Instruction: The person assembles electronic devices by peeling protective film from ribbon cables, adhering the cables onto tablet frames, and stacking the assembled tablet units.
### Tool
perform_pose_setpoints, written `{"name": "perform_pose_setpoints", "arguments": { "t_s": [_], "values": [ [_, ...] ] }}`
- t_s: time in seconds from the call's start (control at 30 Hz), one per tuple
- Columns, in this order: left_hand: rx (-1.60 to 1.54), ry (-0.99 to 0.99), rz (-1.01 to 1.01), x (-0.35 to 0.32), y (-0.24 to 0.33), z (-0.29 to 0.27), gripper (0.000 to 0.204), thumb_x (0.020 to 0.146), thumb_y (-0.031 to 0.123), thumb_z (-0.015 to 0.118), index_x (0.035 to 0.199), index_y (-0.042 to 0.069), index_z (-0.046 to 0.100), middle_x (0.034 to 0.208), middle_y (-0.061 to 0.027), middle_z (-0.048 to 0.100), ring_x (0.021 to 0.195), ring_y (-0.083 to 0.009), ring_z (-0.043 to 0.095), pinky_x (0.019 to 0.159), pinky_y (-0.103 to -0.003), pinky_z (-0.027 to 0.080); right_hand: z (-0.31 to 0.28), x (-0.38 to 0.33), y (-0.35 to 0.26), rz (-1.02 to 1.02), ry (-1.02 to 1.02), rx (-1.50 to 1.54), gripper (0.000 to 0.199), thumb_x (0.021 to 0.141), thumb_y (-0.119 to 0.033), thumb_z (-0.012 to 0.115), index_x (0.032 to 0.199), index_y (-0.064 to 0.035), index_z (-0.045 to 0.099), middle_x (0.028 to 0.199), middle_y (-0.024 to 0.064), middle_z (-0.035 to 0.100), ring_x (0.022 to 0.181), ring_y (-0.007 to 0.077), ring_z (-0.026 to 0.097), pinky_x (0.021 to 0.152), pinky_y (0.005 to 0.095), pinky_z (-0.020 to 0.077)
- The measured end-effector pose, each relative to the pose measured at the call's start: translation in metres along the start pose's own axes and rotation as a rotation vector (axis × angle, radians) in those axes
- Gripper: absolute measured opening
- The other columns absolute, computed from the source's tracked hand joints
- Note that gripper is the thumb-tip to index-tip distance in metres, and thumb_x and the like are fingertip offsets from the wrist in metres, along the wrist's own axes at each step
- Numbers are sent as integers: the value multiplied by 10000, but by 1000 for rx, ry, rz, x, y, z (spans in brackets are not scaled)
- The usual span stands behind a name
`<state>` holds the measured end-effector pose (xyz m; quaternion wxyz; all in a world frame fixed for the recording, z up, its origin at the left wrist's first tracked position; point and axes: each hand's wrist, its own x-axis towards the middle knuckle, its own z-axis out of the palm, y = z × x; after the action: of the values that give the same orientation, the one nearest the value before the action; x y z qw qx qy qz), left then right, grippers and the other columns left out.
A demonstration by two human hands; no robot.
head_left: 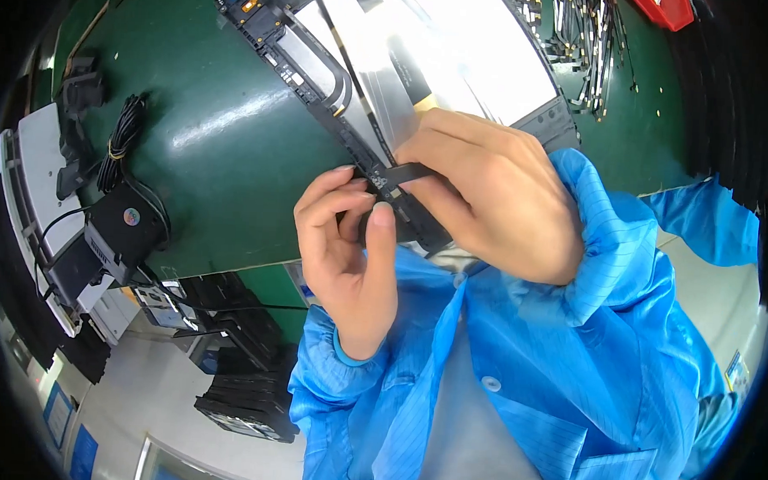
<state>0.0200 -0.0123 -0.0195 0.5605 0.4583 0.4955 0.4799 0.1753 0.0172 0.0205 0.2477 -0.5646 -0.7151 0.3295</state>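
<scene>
An opened tablet-like device (341,124) lies slanted on the green table, its black frame lined with small parts and its inside bright silver and white. My left hand (346,247) is curled at the frame's near edge, thumb and fingertips closed on it. From the right, my right hand (500,193) reaches over the device. Between its thumb and fingers it grips a dark flat strip (406,174), whose tip meets the frame just beyond my left fingertips. Whether the strip is a tool or a flex cable I cannot tell.
Several thin dark cables (590,44) lie heaped at the far right, close to a red tray (667,9). At the left are a bundled black cord (121,142), a black box (127,222) and a white panel (39,194). Stacked black panels (247,400) stand below the table edge.
</scene>
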Motion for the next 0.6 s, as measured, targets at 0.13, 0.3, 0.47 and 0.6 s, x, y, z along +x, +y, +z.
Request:
{"name": "perform_pose_setpoints", "arguments": {
  "t_s": [0.13,0.3,0.47,0.6],
  "values": [
    [21,0,26,1,1,0,222,839,-45,555,1042,-14,472,1225,-131,386,1015,-161,497,834,-270,444,4,0,-2,5,3,-21,165,741,-33,590,898,7,559,852,144,551,769,340,565,649,381,466],
    [75,16,45,5,1,2,221,838,-45,550,1043,-16,474,1169,-123,401,981,-150,495,826,-270,449,6,-1,-4,26,21,-35,164,736,-36,593,892,6,563,847,137,552,762,330,567,649,377,466],
    [138,26,64,13,0,4,232,817,-64,571,1031,-18,493,1120,-114,417,935,-143,508,797,-250,458,7,-1,-3,-1,72,-49,165,731,-37,600,887,8,568,831,136,552,753,330,563,653,377,467],
    [138,-34,19,22,5,-2,256,783,-85,612,1007,-18,508,1061,-99,456,883,-129,523,760,-234,471,4,-1,0,4,47,-20,159,729,-38,601,879,9,574,828,139,552,757,331,564,651,377,467]
  ]
}}
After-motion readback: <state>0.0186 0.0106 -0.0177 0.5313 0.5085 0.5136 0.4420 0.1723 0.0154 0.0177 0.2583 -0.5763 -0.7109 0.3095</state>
